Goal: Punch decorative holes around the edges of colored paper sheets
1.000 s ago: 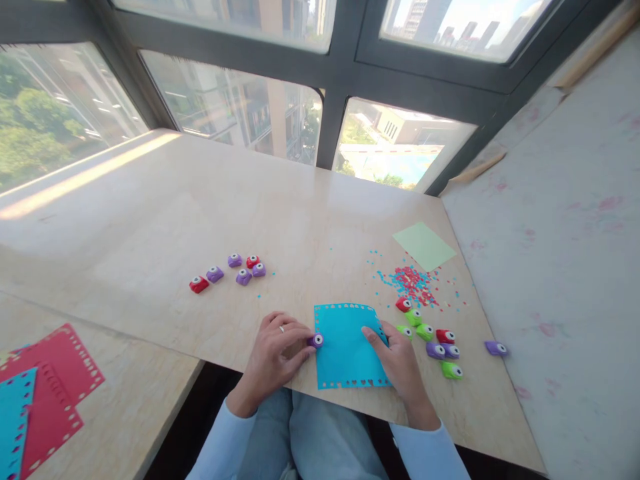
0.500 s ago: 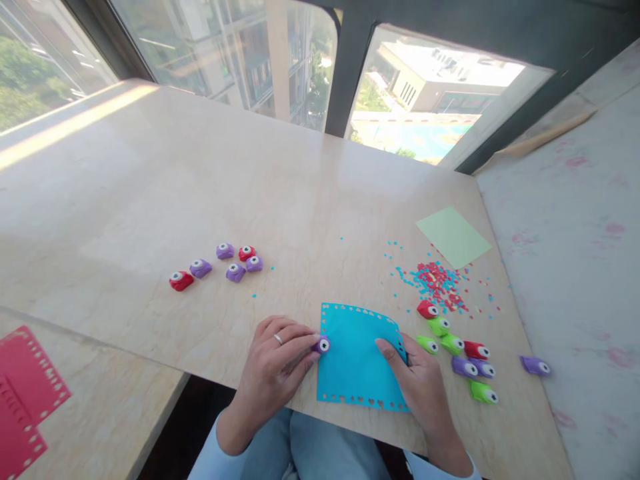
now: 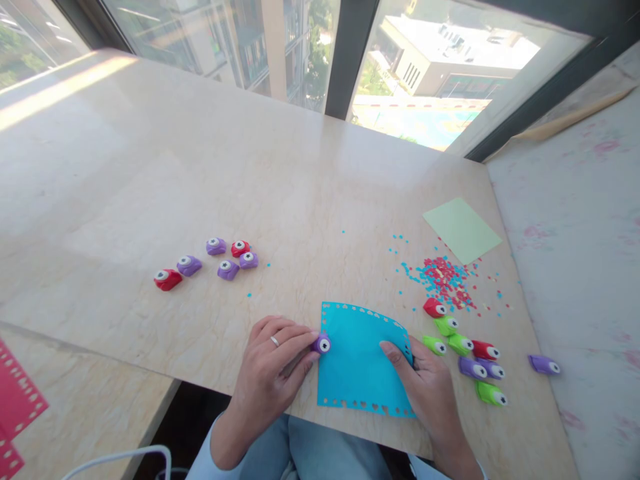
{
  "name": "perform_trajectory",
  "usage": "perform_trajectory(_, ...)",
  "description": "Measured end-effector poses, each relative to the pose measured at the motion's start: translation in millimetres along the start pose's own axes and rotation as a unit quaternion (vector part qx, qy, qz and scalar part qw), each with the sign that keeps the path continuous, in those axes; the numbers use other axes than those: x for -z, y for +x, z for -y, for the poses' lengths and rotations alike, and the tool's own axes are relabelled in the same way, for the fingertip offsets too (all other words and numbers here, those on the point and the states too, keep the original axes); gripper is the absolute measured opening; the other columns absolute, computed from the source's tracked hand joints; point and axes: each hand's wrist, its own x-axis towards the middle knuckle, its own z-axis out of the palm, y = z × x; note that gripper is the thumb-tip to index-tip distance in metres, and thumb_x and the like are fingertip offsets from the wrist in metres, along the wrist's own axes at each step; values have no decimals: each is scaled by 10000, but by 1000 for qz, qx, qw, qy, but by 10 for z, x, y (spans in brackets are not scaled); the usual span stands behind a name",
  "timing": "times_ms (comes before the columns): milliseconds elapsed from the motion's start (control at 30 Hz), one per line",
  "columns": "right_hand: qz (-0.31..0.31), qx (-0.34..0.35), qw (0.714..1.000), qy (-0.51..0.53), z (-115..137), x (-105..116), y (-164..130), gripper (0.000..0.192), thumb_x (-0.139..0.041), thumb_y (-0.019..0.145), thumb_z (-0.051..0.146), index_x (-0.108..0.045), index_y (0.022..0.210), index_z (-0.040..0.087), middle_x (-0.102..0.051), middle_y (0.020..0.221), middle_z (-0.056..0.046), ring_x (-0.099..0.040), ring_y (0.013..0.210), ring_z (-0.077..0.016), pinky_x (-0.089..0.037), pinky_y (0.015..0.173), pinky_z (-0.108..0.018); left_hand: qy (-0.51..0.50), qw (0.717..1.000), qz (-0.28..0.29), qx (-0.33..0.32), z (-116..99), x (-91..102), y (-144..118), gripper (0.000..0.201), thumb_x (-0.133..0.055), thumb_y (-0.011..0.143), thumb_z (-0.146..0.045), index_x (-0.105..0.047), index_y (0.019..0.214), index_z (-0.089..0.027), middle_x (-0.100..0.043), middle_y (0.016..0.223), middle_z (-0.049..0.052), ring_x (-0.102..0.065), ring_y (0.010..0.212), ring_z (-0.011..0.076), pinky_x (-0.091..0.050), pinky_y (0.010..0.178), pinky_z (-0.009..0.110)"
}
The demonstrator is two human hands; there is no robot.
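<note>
A blue sheet of paper with small shapes punched along its top, bottom and side edges lies near the front of the table. My left hand, a ring on one finger, grips a purple craft punch between thumb and fingers. That punch sits over the paper's left edge, its white round top facing up. On the opposite side, my right hand pinches the paper's right edge, thumb on top and fingers underneath. The right edge curls up slightly there.
Several red, green and purple punches stand right of the paper, with one purple punch by the wall. More punches sit to the left. Red and blue confetti lies near a pale green sheet. Punched red paper is at far left.
The camera view has shifted a little, and a white cable now shows at the bottom left. Both hands keep their hold on the punch and the paper.
</note>
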Motion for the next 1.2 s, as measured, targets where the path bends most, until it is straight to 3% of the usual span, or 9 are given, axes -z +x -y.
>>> perform_trajectory(533, 8, 5, 1000, 19, -43, -15, -1, 475, -587, 819, 631, -746, 923, 196, -740, 855, -44, -655, 766, -245, -529, 691, -320, 0, 1000, -13, 5, 4, -29, -34, 212, -629, 902, -236, -652, 1113, -241, -719, 998, 39, -614, 932, 199, -438, 894, 408)
perform_trajectory(733, 8, 22, 999, 26, -56, -26, 2, 494, -588, 810, 638, -735, 922, 180, -720, 800, -38, -637, 754, -236, -506, 702, -323, 4, 1000, -11, 17, 16, -43, -52, 185, -616, 914, -286, -679, 1081, -241, -723, 969, 46, -612, 939, 211, -436, 900, 424)
perform_trajectory(900, 7, 53, 998, 42, -64, -47, 16, 499, -573, 825, 627, -722, 963, 171, -729, 881, -53, -636, 804, -244, -497, 736, -339, 5, 1000, -23, 20, 12, -56, -62, 196, -643, 893, -290, -698, 1075, -246, -727, 966, 40, -619, 937, 209, -447, 878, 410)
perform_trajectory(1200, -15, 113, 993, 42, -91, -83, 40, 521, -546, 818, 641, -695, 894, 148, -705, 821, -54, -624, 790, -233, -476, 749, -332, -5, 999, -31, 37, 45, -92, -93, 185, -677, 865, -308, -725, 1035, -253, -734, 971, 43, -626, 936, 223, -443, 899, 422)
